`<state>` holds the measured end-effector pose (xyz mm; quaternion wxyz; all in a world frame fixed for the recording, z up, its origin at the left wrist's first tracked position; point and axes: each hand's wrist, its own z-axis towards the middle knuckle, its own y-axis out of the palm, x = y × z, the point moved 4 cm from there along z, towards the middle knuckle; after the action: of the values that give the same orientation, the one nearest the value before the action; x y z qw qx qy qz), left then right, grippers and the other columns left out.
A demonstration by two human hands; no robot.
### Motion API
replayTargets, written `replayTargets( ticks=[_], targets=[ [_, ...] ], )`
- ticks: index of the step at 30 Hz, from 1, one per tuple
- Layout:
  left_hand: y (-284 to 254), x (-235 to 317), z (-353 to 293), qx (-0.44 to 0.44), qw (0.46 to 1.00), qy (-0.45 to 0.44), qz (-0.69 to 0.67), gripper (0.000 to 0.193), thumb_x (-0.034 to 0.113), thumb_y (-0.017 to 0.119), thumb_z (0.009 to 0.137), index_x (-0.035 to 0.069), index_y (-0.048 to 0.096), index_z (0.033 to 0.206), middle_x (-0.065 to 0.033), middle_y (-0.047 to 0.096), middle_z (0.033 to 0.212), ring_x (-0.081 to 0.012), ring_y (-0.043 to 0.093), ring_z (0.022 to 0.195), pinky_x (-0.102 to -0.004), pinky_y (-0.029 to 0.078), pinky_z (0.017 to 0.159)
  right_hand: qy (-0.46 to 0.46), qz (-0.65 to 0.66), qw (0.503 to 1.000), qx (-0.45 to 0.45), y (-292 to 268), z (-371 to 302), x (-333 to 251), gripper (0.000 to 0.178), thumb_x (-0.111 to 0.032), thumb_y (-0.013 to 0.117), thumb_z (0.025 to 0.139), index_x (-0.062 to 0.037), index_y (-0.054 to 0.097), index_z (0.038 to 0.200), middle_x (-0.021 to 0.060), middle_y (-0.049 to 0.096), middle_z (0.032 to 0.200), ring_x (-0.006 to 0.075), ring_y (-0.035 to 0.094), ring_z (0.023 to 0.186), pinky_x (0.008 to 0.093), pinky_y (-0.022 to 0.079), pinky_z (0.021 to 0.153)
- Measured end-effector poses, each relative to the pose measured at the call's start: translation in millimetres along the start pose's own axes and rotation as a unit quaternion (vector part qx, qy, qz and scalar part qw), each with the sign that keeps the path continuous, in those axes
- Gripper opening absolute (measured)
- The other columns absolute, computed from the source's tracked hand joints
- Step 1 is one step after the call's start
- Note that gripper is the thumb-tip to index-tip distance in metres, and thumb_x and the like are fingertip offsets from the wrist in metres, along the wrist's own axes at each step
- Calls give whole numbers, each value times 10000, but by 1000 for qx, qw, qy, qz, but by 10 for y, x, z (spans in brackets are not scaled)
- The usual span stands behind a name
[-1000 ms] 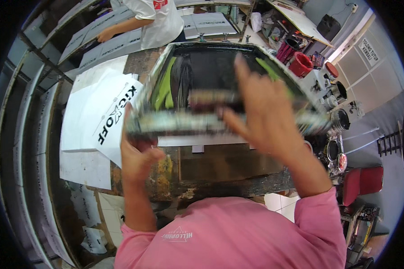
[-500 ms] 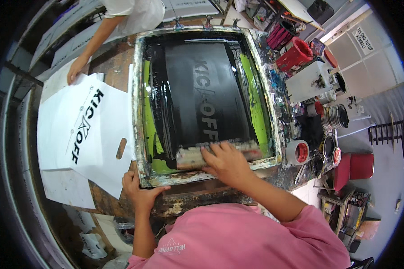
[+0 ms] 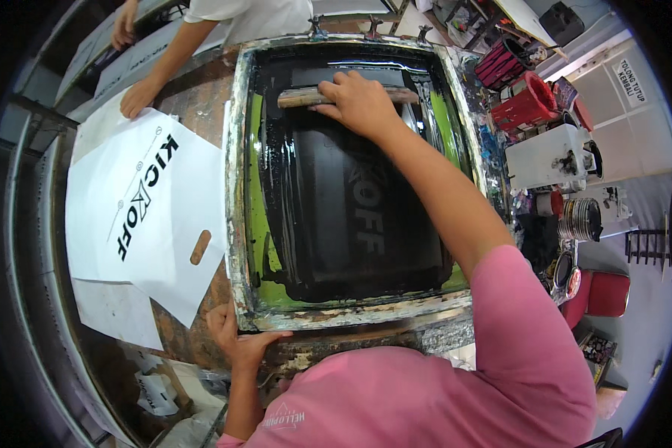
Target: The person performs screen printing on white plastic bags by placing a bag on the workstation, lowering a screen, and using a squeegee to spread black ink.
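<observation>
squeegee (image 3: 306, 96) under right hand (image 3: 358, 101), far end

A paint-crusted wooden screen-printing frame (image 3: 235, 187) is lying flat on the stained wooden work surface (image 3: 194, 97), directly in front of the person in the pink shirt. A long wooden-handled squeegee (image 3: 306, 96) is resting inside the frame at its far end, with the right hand (image 3: 358, 101) lying over it. The left hand (image 3: 235, 340) is sitting at the frame's near left corner, on the surface's edge. A white printed plastic bag with a cut-out handle (image 3: 138, 205) is lying left of the frame, on top of further sheets. A co-worker's hand (image 3: 138, 97) is pressing on the bag's far corner. Red plastic buckets (image 3: 526, 101) and a white plastic jerrycan (image 3: 549, 157) are standing right of the frame.
</observation>
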<state>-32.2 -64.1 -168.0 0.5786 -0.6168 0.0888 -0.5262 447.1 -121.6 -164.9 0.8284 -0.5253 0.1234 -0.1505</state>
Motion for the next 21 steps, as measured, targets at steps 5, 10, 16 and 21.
replayTargets(
  ticks=[5,10,16,21],
  targets=[
    [-13,4,-30,31,999,8,-8,1035,530,1053,373,-21,727,1186,-114,634,1070,-328,578,1013,-477,461,917,26,21,989,-147,-477,232,-52,508,-617,607,1015,-128,723,1082,140,733,948,398,714,958,517,580,804],
    [46,-83,-109,65,997,48,1,1038,444,1072,441,1,708,1306,-133,655,1121,-350,574,1007,-474,479,894,56,194,948,-247,-1469,-1077,-1055,405,-477,638,1035,-83,695,1109,224,741,937,458,712,915,574,544,820],
    [108,64,-86,52,932,-101,-343,948,307,1066,622,-16,637,1403,-79,693,1247,-250,613,1204,-417,482,1080,97,132,970,-177,-2117,-2170,-1794,432,-415,770,933,-117,698,1237,117,643,1078,335,648,1063,559,526,944],
    [-365,623,358,180,882,-22,-434,1080,350,982,815,-24,381,1630,-145,551,1494,-240,567,1321,-383,456,1128,69,-29,997,16,-2917,-1715,-1930,442,-408,804,859,-90,698,1148,112,620,1031,303,605,1060,596,394,1063]
  ],
)
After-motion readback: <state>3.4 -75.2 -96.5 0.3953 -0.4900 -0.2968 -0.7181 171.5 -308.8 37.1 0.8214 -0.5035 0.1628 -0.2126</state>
